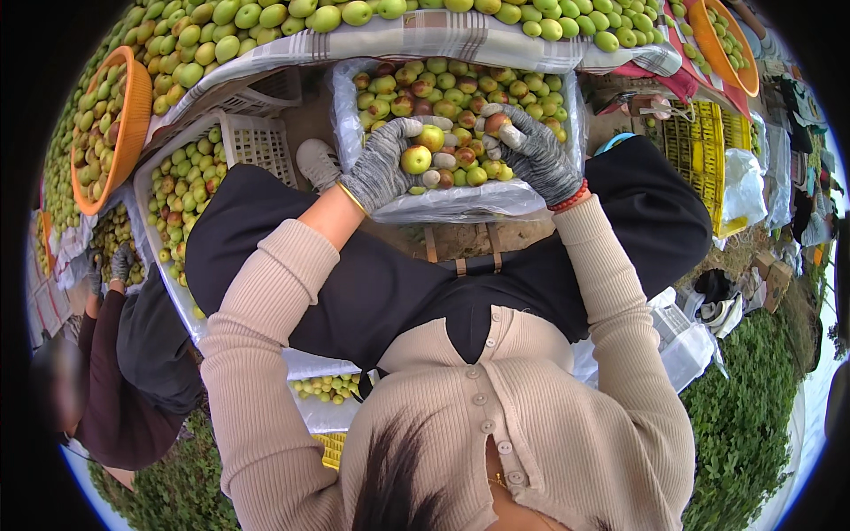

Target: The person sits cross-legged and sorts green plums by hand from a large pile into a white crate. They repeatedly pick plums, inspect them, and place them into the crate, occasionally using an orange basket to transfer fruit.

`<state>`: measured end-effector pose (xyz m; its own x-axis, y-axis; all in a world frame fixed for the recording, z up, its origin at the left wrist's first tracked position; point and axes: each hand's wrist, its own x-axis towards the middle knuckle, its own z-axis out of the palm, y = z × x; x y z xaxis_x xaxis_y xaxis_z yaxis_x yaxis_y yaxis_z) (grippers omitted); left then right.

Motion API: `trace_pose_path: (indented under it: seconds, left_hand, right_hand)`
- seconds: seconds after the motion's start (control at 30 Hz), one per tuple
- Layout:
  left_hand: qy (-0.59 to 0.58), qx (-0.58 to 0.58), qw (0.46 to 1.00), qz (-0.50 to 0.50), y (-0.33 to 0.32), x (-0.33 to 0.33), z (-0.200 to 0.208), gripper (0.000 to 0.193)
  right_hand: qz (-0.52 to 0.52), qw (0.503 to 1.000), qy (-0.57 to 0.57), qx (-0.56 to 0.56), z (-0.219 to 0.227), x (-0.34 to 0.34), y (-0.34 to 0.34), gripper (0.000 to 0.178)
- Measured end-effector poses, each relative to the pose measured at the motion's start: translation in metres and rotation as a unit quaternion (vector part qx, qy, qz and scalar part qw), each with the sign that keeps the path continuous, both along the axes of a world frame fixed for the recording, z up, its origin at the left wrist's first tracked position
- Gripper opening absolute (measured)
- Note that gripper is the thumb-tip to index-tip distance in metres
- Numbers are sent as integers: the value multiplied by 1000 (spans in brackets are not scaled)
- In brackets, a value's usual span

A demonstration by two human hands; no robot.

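Observation:
Both of my hands wear grey knit gloves with pale fingertips and work over a lined crate (469,211) of green and red-brown jujubes (522,86). My left hand (385,161) is curled around two yellow-green jujubes (416,159), one above the other, its thumb against the upper one. A redder jujube (497,124) sits between the thumb and fingers of my right hand (540,157). Loose jujubes lie in the crate below and between the two hands. A gold bracelet is on my left wrist, red beads on my right.
Beyond the crate, a cloth-covered table (425,34) carries heaped jujubes. Orange baskets (137,124) stand at far left and far right. A white crate (257,146) of jujubes is at my left, yellow crates (699,159) at my right. Another person (133,372) with gloved hands sits at left.

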<state>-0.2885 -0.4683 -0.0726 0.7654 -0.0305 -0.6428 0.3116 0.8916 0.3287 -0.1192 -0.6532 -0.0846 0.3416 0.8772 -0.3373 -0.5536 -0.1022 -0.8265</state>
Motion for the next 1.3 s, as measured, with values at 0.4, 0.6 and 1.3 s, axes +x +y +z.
trace_pose_path:
  seconds: [0.4,0.6,1.3]
  left_hand:
    - [-19,20,1000,-6,0,3,-9,39]
    - [-44,12,999,9,5,11,-5,52]
    - [39,203,930,-304,-27,6,-22,42]
  right_hand:
    - [-46,998,-41,-24,57,62,56,40]
    - [-114,926,-357,50,119,126,92,44]
    - [124,767,-523,-350,13,23,-53,45]
